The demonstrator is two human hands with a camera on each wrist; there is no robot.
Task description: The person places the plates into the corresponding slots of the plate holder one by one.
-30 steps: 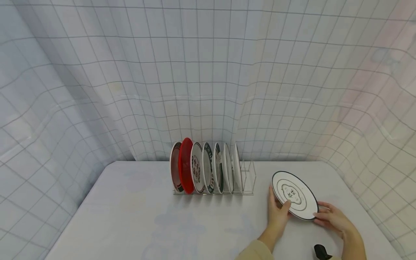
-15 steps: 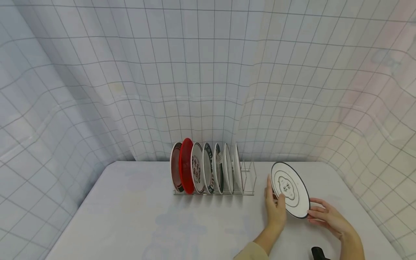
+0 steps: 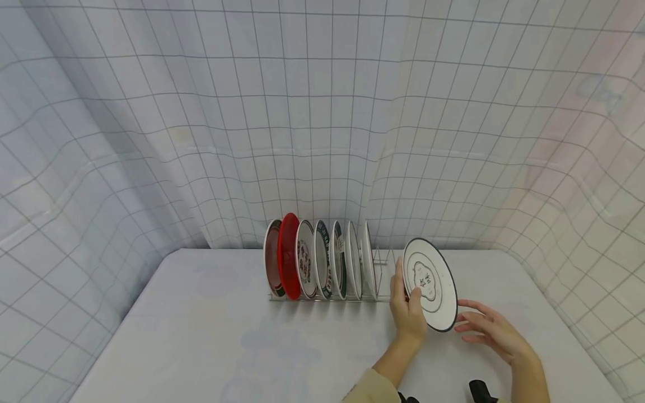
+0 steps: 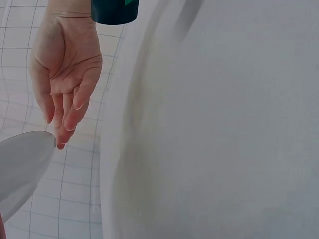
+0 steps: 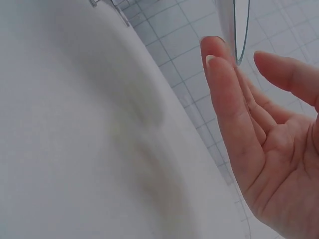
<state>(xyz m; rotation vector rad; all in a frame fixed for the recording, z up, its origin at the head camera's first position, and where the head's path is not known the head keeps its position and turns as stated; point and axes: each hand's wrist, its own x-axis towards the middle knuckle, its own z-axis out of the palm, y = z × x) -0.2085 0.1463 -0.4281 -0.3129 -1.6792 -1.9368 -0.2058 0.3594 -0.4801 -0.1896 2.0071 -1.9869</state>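
A white plate (image 3: 430, 284) with a dark rim and a line drawing with lettering at its centre is held tilted above the table, just right of the rack. My left hand (image 3: 407, 320) grips its left edge, thumb on the front face and fingers behind. By the plate's lower right edge is my right hand (image 3: 491, 330), fingers extended and thumb apart. The right wrist view shows this right hand (image 5: 269, 134) with its fingertips right at the plate's rim (image 5: 241, 35). In the left wrist view, the plate (image 4: 22, 169) shows its underside beside the right fingertips.
A wire dish rack (image 3: 385, 280) stands at the back of the white table (image 3: 201, 336), with several plates upright in it, one a red plate (image 3: 289, 257). Grid-patterned curtains (image 3: 312, 112) enclose the back and sides. A black object (image 3: 481, 390) shows by the right forearm.
The plate has moved left and up toward the rack, turning more upright, in my left hand. My right hand has followed leftward, its grip on the plate's edge loosened to extended fingers.
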